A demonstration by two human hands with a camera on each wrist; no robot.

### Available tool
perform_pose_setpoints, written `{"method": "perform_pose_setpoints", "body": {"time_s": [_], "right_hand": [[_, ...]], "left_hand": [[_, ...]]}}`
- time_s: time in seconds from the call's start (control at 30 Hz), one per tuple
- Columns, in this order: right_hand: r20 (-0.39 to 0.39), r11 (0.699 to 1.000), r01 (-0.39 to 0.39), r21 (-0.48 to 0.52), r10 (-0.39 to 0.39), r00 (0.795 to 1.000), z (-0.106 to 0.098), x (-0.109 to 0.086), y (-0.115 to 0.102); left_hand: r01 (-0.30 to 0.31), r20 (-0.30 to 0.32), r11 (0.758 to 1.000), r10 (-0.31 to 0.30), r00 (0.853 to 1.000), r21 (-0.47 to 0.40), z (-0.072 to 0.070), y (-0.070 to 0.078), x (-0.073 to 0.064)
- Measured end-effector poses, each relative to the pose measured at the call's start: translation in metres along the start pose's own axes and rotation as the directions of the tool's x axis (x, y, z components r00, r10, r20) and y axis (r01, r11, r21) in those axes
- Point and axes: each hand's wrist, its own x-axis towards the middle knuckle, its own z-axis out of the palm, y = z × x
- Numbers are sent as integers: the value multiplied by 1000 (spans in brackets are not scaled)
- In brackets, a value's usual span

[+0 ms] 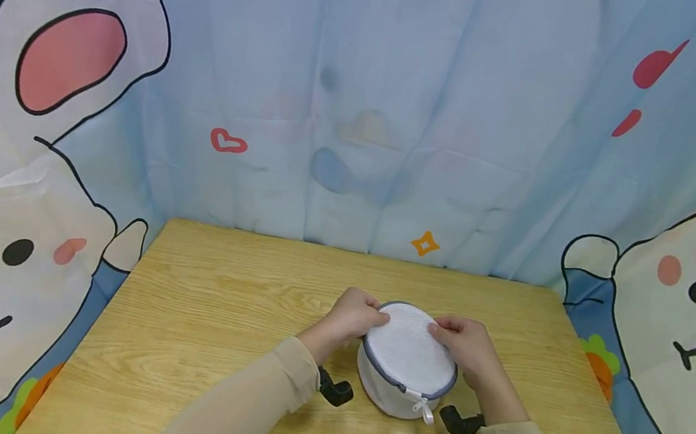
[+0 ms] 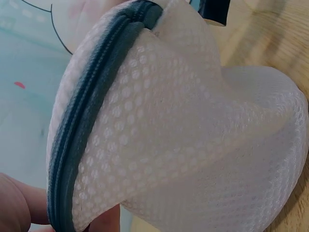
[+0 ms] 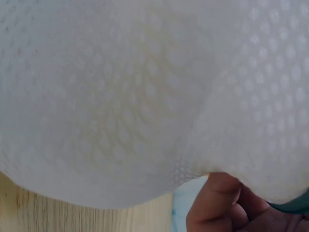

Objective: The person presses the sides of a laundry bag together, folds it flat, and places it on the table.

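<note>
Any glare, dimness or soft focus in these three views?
Head: brightly lit, with white glare on the table near the bottom edge; left wrist: dimmer, but the zip and the bag show clear texture; right wrist: dim and greyish, the bag's mesh looking soft in places.

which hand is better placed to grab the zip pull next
Probably the right hand: the zip pull hangs on the near side of the mesh bag, right of its middle, closer to that hand than to the left hand. Both grip the bag, so the right would likely let go first.
</note>
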Motion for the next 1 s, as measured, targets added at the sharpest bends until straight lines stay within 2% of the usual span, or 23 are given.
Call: {"method": "perform_pose_setpoints", "body": {"time_s": [0.23,0.53,0.8,1.0], "right_hand": [[-21,998,-3,59,4,1000,3,0,-2],[-35,996,9,89,-6,999,4,1,-4],[-54,999,44,24,-42,998,5,1,0],[-52,996,80,-41,-82,995,5,-2,7]], "left_hand": [[-24,-30,999,25,999,44,1,1,1],[-5,-16,1000,5,1000,22,-1,2,1],[-32,-40,997,35,999,63,1,2,-4],[-42,-18,999,42,999,5,0,-1,-7]]}}
